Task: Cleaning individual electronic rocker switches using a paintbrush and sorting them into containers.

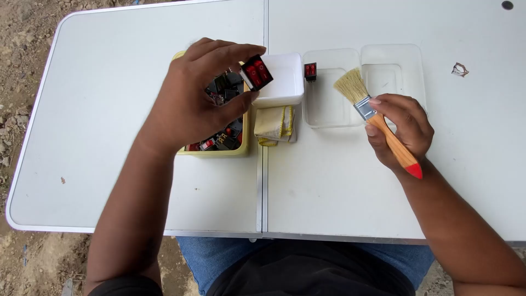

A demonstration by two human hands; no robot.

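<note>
Table: white folding table [137, 109] set on dirt ground, a seam down its middle.
Left hand: left hand [200, 93] raised over the yellow plastic tray [216, 151] of black and red switches, fingertips pinched on a black rocker switch with two red buttons [257, 72].
Right hand: right hand [400, 131] closed round the orange wooden-handled paintbrush with pale bristles [378, 118], bristles over the clear plastic container [329, 87].
Nearby: white box [282, 82], folded yellowish cloth [275, 125], a second red switch [310, 70] at the clear container's rim.
</note>
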